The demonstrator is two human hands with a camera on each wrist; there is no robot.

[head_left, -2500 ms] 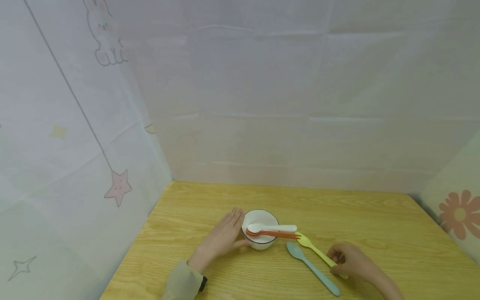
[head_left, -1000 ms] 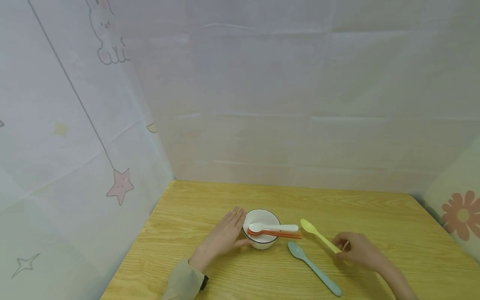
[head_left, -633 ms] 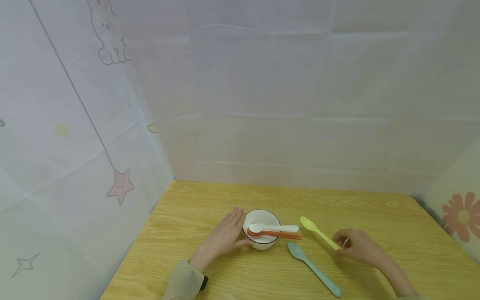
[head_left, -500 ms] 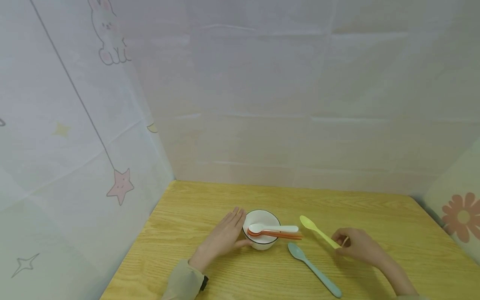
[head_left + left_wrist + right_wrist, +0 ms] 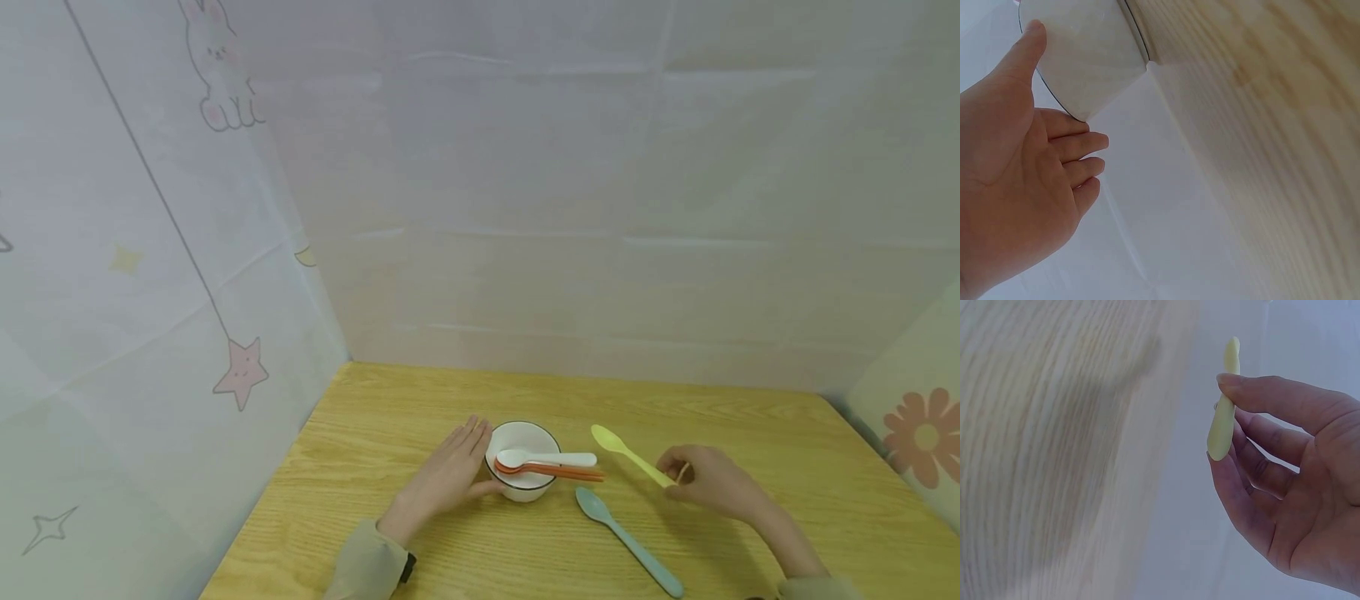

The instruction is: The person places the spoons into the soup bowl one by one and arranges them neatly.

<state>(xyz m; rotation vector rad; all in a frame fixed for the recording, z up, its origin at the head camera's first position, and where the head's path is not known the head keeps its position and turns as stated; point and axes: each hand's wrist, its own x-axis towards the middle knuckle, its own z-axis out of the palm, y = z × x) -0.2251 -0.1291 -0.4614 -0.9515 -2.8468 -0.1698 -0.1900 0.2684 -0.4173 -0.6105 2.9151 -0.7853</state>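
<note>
A white bowl with a dark rim stands on the table; my left hand rests against its left side, fingers straight and thumb along the front. The left wrist view shows the thumb and fingers of the left hand at the bowl. A white spoon and an orange utensil lie in the bowl, their right ends sticking out over the rim. My right hand pinches the handle of a yellow spoon, raised over the table with its head toward the bowl.
A pale blue-green spoon lies on the wooden table between the bowl and my right arm. Printed cloth walls enclose the table at the back and sides. The raised hand casts a shadow on the wood in the right wrist view.
My right hand has lifted the yellow spoon by its handle and carried it away from me, lately a little leftward. My left hand and the bowl have stayed in place.
</note>
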